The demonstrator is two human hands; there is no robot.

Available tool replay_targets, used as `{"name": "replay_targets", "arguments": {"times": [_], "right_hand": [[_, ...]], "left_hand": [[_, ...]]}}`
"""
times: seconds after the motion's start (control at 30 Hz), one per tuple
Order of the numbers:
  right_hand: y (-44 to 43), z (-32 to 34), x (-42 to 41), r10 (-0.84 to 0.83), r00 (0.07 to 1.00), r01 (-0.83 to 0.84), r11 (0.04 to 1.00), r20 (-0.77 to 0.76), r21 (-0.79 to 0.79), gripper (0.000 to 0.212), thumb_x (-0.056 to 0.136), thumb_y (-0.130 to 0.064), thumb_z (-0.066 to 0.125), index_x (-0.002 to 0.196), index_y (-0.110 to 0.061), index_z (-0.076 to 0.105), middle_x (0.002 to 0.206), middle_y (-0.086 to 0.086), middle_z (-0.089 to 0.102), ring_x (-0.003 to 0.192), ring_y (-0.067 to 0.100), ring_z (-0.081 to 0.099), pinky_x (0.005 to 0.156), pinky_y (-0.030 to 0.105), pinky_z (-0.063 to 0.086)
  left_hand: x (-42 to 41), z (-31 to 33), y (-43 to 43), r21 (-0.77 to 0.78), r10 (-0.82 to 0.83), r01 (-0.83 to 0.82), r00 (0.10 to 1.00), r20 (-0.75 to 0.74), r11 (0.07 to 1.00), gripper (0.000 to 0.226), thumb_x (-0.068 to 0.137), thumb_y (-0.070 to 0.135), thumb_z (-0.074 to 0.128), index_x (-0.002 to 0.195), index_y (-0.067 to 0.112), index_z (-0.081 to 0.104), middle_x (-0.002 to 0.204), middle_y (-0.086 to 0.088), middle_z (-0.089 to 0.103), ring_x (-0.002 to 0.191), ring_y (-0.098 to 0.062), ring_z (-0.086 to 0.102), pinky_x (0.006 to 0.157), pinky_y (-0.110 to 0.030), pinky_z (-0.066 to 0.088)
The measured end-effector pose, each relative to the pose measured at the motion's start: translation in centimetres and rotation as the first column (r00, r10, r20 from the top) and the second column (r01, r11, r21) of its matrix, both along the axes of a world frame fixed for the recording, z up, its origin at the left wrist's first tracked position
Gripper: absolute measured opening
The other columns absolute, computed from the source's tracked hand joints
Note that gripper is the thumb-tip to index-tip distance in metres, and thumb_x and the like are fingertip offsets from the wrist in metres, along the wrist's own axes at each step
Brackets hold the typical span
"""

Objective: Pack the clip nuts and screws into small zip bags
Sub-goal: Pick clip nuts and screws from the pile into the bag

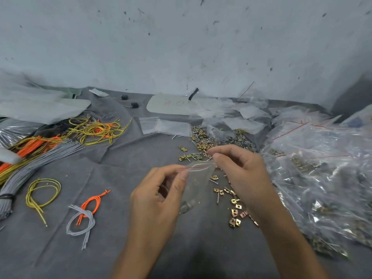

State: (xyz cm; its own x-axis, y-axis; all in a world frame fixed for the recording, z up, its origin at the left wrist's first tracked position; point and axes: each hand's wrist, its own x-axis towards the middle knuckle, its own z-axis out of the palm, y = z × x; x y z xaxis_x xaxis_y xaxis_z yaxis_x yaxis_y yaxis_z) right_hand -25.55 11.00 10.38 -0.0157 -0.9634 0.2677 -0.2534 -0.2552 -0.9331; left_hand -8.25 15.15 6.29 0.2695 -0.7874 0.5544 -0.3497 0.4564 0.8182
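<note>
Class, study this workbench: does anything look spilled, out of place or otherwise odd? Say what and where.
Yes: clip nuts and screws lie scattered loose across the grey cloth, from the pile at the back to beside the right hand pinching the small zip bag, not gathered in any container.

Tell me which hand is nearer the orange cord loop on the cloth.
Left. The left hand sits just right of the orange cord loop; the right hand is farther right, past the zip bag.
</note>
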Motion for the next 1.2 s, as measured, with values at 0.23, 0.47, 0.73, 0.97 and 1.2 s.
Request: {"name": "replay_targets", "arguments": {"times": [0.23,0.47,0.73,0.97,1.2], "right_hand": [[0.9,1.1,-0.6,0.164,0.857,-0.276,0.947,-0.489,-0.167,0.021,0.091,-0.050,0.062,0.108,-0.041,0.070,0.111,-0.023,0.059,0.122,0.006,0.049,0.101,0.023,0.038],[1.6,2.8,-0.4,0.120,0.823,-0.318,0.908,-0.556,-0.275,0.003,0.091,-0.032,0.069,0.093,-0.029,0.070,0.092,-0.017,0.063,0.098,0.009,0.059,0.086,0.030,0.047],[2.4,4.2,-0.3,0.037,0.757,-0.315,0.896,-0.653,-0.313,0.007,0.089,-0.033,0.064,0.088,-0.026,0.064,0.086,-0.015,0.057,0.085,0.007,0.054,0.078,0.031,0.048],[3.1,4.9,-0.1,-0.006,0.795,-0.284,0.880,-0.606,-0.381,0.013,0.083,-0.036,0.056,0.081,-0.024,0.061,0.081,-0.014,0.055,0.077,0.008,0.054,0.071,0.032,0.049],[3.7,5.3,-0.9,-0.025,0.809,-0.276,0.865,-0.587,-0.418,0.006,0.081,-0.031,0.060,0.077,-0.026,0.060,0.078,-0.017,0.053,0.075,0.004,0.054,0.069,0.019,0.044]], "left_hand": [[-0.3,0.6,0.3,0.006,-0.062,0.062,0.998,0.010,0.998,0.016,0.089,0.045,0.061,0.091,0.035,0.074,0.084,0.006,0.069,0.073,-0.016,0.062,0.059,-0.015,0.046],[-0.6,1.5,0.1,-0.021,-0.085,0.084,0.996,-0.021,0.996,0.017,0.085,0.048,0.064,0.091,0.037,0.076,0.086,0.008,0.073,0.071,-0.015,0.064,0.063,-0.026,0.048],[-1.3,2.1,0.4,-0.024,-0.088,0.088,0.996,-0.009,0.996,0.012,0.087,0.033,0.067,0.090,0.035,0.079,0.086,0.006,0.073,0.070,-0.016,0.064,0.062,-0.026,0.048],[-1.4,3.4,0.5,-0.060,-0.149,0.146,0.988,-0.042,0.987,0.015,0.079,0.047,0.074,0.094,0.042,0.075,0.074,0.011,0.069,0.058,-0.006,0.054,0.057,-0.017,0.045],[-1.5,4.2,1.4,-0.108,-0.113,0.115,0.993,0.028,0.987,0.016,0.082,0.053,0.064,0.088,0.041,0.073,0.070,0.014,0.062,0.055,-0.004,0.047,0.055,-0.012,0.040]]}}
